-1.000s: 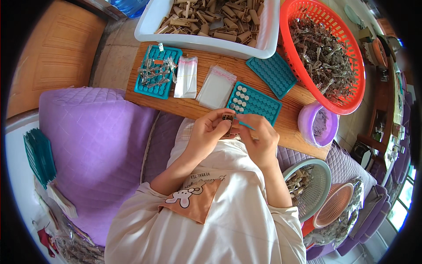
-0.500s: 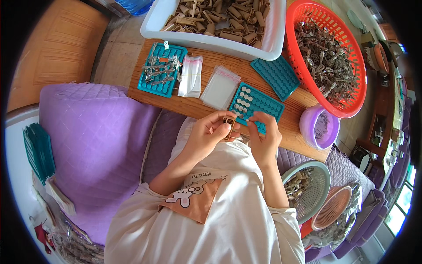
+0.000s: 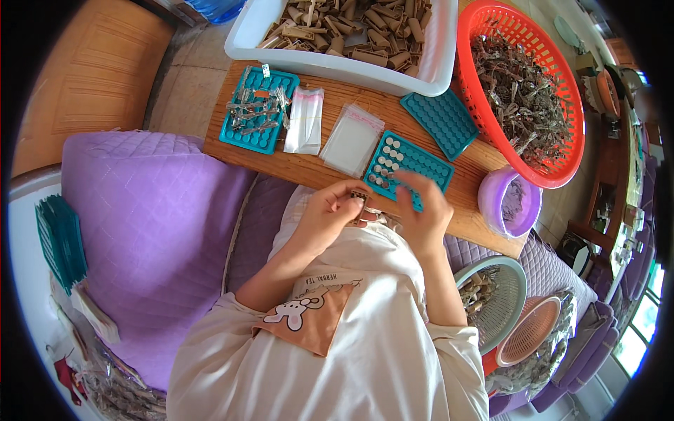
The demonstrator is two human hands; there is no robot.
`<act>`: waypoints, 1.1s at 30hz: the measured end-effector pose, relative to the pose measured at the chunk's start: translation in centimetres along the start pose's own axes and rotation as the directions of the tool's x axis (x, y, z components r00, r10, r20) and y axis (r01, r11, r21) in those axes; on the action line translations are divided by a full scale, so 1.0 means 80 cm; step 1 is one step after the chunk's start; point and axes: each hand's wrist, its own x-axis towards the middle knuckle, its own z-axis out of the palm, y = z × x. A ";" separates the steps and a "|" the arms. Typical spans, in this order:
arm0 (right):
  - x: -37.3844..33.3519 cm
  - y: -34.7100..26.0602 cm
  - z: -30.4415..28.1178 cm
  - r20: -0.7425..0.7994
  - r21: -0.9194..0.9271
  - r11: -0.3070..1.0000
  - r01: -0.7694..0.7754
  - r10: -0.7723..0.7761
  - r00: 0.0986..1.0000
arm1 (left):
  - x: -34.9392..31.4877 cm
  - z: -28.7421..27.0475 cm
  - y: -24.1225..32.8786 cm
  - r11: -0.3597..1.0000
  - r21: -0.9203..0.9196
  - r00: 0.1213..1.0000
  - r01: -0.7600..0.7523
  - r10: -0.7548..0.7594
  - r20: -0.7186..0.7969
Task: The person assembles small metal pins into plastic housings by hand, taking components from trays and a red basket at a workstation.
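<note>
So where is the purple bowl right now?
In the head view, the purple bowl sits at the right end of the wooden board, just below the orange basket and right of the person's right hand.

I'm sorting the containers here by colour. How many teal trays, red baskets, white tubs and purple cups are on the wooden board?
Teal trays: 3
Red baskets: 1
White tubs: 1
Purple cups: 1
Total: 6
</note>
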 end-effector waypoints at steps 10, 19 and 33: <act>0.026 0.044 0.019 0.020 -0.281 0.958 0.054 -0.051 0.999 | 0.003 -0.005 0.008 0.995 -0.047 0.996 -0.086 0.086 -0.004; 0.007 -0.036 -0.007 -0.080 0.243 0.968 -0.061 0.082 0.993 | -0.005 0.018 0.019 0.995 -0.030 0.990 -0.095 0.097 0.107; 0.011 -0.039 -0.036 0.129 0.079 0.996 0.030 -0.040 0.991 | -0.006 0.036 0.023 0.946 0.283 0.980 -0.157 0.113 0.163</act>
